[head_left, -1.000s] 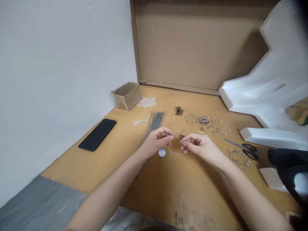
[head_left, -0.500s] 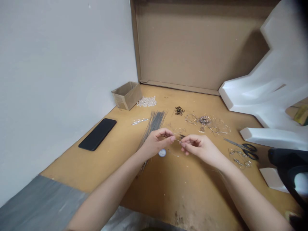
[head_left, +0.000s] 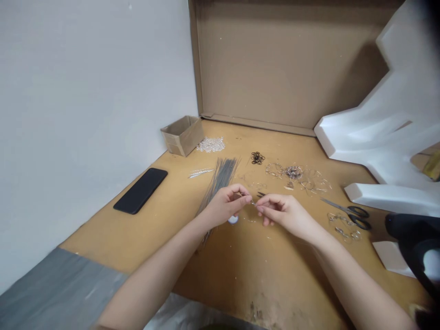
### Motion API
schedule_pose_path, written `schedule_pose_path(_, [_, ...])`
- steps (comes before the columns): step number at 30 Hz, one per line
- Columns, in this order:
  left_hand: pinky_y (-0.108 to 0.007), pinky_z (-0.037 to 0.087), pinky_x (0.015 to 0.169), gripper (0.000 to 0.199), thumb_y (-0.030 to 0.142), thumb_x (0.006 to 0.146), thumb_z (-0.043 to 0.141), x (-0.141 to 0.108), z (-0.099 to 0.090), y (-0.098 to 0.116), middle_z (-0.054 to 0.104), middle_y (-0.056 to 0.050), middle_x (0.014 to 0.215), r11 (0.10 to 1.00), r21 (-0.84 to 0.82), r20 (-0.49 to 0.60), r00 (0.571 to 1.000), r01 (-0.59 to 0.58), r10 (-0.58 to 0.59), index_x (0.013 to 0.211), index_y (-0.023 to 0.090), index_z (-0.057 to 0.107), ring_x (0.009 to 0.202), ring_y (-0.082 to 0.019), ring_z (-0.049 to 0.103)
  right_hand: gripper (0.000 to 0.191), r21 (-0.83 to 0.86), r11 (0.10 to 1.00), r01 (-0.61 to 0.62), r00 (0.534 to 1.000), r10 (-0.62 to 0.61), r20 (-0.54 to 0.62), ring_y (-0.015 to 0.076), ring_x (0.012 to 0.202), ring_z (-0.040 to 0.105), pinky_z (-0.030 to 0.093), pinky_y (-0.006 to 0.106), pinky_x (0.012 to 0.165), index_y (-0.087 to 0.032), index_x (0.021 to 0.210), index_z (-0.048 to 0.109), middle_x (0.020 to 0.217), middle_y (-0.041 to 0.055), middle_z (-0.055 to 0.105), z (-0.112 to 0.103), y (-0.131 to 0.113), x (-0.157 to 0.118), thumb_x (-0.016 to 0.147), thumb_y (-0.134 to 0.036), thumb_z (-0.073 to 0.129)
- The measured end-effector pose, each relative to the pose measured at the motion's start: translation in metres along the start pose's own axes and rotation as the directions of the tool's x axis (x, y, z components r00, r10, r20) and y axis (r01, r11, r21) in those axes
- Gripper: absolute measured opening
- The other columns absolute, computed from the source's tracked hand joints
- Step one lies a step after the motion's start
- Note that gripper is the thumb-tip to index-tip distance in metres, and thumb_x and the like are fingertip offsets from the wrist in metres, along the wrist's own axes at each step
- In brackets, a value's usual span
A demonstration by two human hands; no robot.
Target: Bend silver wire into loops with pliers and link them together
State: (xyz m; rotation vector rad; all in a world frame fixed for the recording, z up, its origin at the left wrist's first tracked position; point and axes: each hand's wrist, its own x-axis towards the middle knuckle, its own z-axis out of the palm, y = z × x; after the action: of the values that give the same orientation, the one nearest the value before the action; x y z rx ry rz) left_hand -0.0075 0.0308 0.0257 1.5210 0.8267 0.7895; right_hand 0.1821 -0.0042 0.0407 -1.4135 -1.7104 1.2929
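Note:
Between my two hands a thin wire piece [head_left: 253, 203] shows, pinched at its ends. My left hand [head_left: 231, 204] is closed on its left end, thumb against the fingers, above a bundle of grey wires [head_left: 224, 173]. On the right end, my right hand [head_left: 282, 211] is closed with thumb and forefinger together. A small round white item [head_left: 233, 220] lies partly under my left hand. Dark pointed tips [head_left: 261, 194] show just behind my right fingers; the rest of that tool is hidden.
Scissors [head_left: 354, 214] and wire loops [head_left: 347, 229] lie right. Farther back are tangled wire pieces [head_left: 294, 173], black rings [head_left: 257, 158], clear small pieces [head_left: 211, 144] and a cardboard box [head_left: 183, 136]. A black phone [head_left: 140, 190] lies left; white foam [head_left: 378, 195] stands right.
My hands have come slightly closer together, and less of the wire shows between them. My left hand now covers more of the round white item. The view has shifted slightly.

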Motion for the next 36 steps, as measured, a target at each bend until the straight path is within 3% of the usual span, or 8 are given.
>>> schedule_pose_path(3, [-0.015,0.029,0.041,0.026,0.040,0.080,0.055,-0.001,0.000,-0.003,0.040,0.007,0.053,0.997,0.060,0.032,0.999,-0.046,0.044,0.078,0.014,0.054,0.042,-0.003,0.034,0.017,-0.033,0.999,0.037,0.999,-0.037,0.010,0.0103,0.052,0.057,0.042,0.023,0.054,-0.017,0.079,0.063,0.059,-0.0010,0.060,0.001,-0.002,-0.001,0.079,-0.033,0.057])
schedule_pose_path(14, [-0.016,0.031,0.044,0.026,0.039,0.082,0.052,-0.002,0.001,-0.003,0.047,0.005,0.054,0.990,0.118,0.035,0.997,-0.075,0.071,0.079,0.013,0.055,0.046,-0.004,0.039,0.019,-0.060,0.998,0.030,1.000,-0.030,-0.001,0.0114,0.053,0.058,0.045,0.024,0.057,-0.017,0.079,0.065,0.055,-0.0009,0.061,0.005,-0.002,0.001,0.078,-0.034,0.057])
schedule_pose_path(19, [-0.016,0.033,0.045,0.025,0.039,0.081,0.052,-0.001,0.001,-0.004,0.047,0.005,0.054,0.991,0.120,-0.004,0.998,-0.067,0.068,0.079,0.014,0.053,0.047,-0.005,0.041,0.033,-0.231,0.973,0.028,0.998,-0.041,-0.054,0.0150,0.063,0.062,0.047,0.027,0.063,-0.019,0.099,0.064,0.068,0.0032,0.068,-0.019,0.002,-0.002,0.082,-0.043,0.051])
schedule_pose_path(22, [-0.016,0.033,0.046,0.022,0.036,0.080,0.052,0.001,0.002,-0.004,0.046,0.006,0.053,0.989,0.121,-0.033,0.996,-0.080,0.084,0.077,0.014,0.052,0.047,-0.005,0.042,0.034,-0.597,0.801,-0.049,0.974,-0.095,-0.207,0.0188,0.077,0.063,0.047,0.032,0.072,-0.020,0.105,0.063,0.097,0.0082,0.068,-0.037,0.015,-0.004,0.082,-0.042,0.049])
schedule_pose_path(25, [-0.016,0.033,0.046,0.019,0.033,0.080,0.051,0.001,0.002,-0.002,0.047,0.006,0.052,0.989,0.128,-0.034,0.997,-0.067,0.072,0.075,0.015,0.052,0.046,-0.005,0.042,0.046,-0.841,0.529,-0.113,0.988,-0.027,-0.150,0.0254,0.104,0.055,0.043,0.035,0.085,-0.021,0.120,0.055,0.119,0.0098,0.059,-0.040,0.033,-0.006,0.076,-0.034,0.054])
schedule_pose_path(28, [-0.017,0.033,0.047,0.018,0.032,0.079,0.051,0.000,0.002,0.002,0.048,0.006,0.051,0.992,0.120,-0.024,0.999,-0.040,0.044,0.074,0.015,0.052,0.045,-0.005,0.042,0.058,-0.937,0.314,-0.155,0.988,0.026,-0.155,0.0279,0.108,0.051,0.042,0.036,0.084,-0.016,0.128,0.046,0.126,0.0125,0.053,-0.028,0.046,-0.005,0.071,-0.024,0.052])
schedule_pose_path(32, [-0.017,0.033,0.048,0.017,0.031,0.077,0.053,0.000,0.001,0.004,0.048,0.006,0.050,0.997,0.082,-0.011,1.000,-0.008,0.009,0.073,0.015,0.052,0.045,-0.005,0.041,0.057,-0.961,0.231,-0.154,0.988,0.023,-0.153,0.0297,0.101,0.052,0.043,0.035,0.074,-0.012,0.123,0.048,0.114,0.0169,0.056,-0.017,0.051,0.002,0.066,-0.014,0.049])
schedule_pose_path(36, [-0.016,0.032,0.047,0.017,0.032,0.077,0.053,0.002,-0.001,0.000,0.047,0.006,0.051,1.000,0.022,0.015,1.000,-0.023,0.022,0.073,0.015,0.051,0.045,-0.005,0.040,0.036,-0.970,0.204,-0.133,0.991,0.020,-0.132,0.0259,0.088,0.057,0.040,0.031,0.065,-0.013,0.106,0.056,0.102,0.0170,0.057,-0.022,0.044,0.009,0.071,-0.014,0.046])
